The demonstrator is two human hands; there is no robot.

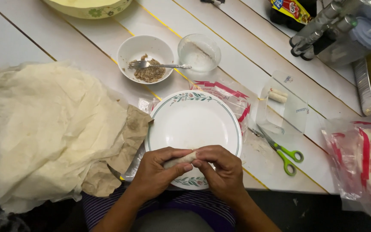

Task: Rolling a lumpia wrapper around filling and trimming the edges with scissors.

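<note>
Nearest the lens: left hand (157, 172) and right hand (220, 169), both curled around a small pale roll (180, 160), fingertips pinching it from either end over the near rim of the white plate (194, 124). Neither hand open; both closed lightly on the roll.

Largest beyond that: white slatted counter (65, 47), then a crumpled heap of thin wrapper sheets (52, 129) to the left, partly over brown paper (125, 141). Plate bare apart from the hands above its near edge. Further back, a white bowl (146, 58) with brownish filling and a fork (159, 65), beside a clear glass bowl (199, 52). Right of the plate, a clear bag (282, 107) holding two finished rolls (277, 95); green-handled scissors (282, 151) just in front of it.

Judged by look: roll light, soft, easily squashed, wrapper thin and likely to tear or unwind. Best held across the middle with flat fingertips, seam pressed down, never squeezed hard at the ends.
</note>
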